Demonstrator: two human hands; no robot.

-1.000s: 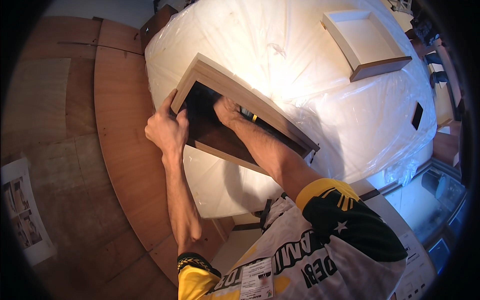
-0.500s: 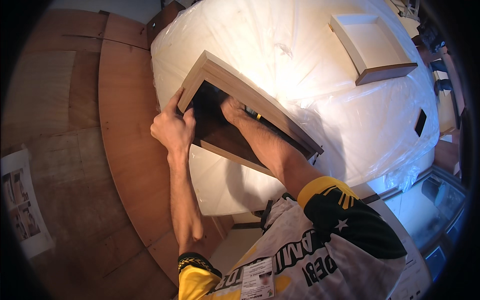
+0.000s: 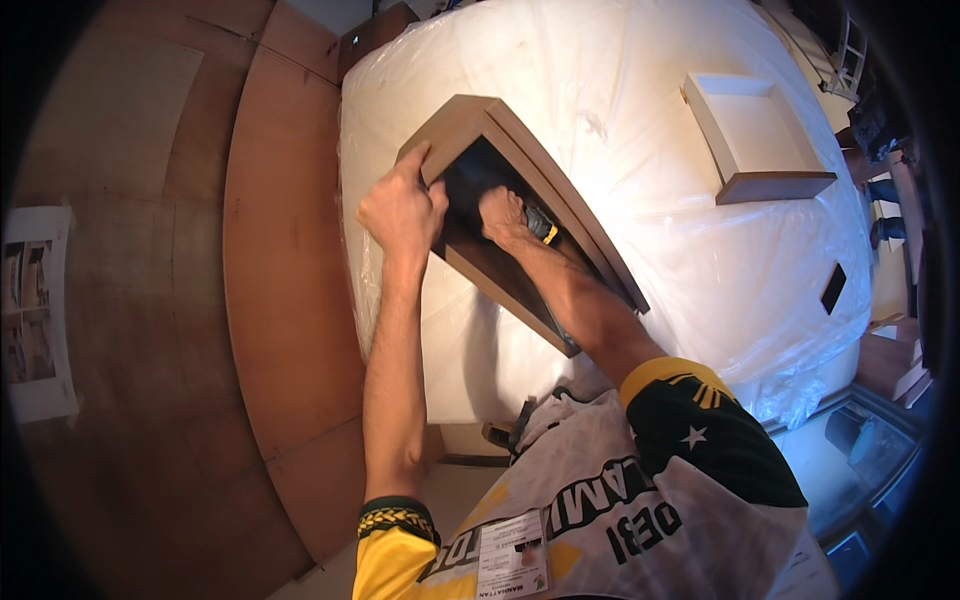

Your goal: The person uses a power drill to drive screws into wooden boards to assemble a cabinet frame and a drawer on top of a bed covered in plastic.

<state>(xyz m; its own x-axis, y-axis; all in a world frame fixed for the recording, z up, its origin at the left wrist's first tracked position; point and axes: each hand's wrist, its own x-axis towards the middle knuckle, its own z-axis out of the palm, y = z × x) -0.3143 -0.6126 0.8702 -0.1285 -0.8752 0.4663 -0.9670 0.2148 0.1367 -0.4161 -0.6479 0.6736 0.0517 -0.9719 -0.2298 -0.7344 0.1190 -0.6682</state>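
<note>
A wooden cabinet box (image 3: 565, 190) with an open front and a dark inside is tilted on a plastic-wrapped mattress (image 3: 700, 280). My left hand (image 3: 402, 208) grips its left edge, fingers curled over the rim. Inside the box, my right hand (image 3: 505, 213) is closed around what looks like a cordless drill (image 3: 541, 226), dark grey with a yellow end. The drill's front part and tip are hidden by the hand and the shadow.
A white drawer (image 3: 755, 135) with a brown front lies at the far right of the mattress, and a small flat black object (image 3: 834, 288) nearer. Along the left runs a curved wooden panel (image 3: 285, 280). A printed sheet (image 3: 40, 310) hangs beyond it.
The cabinet box has turned more upright and sits further right in view, with my left hand still on its edge. More of the drill shows beside my right hand.
</note>
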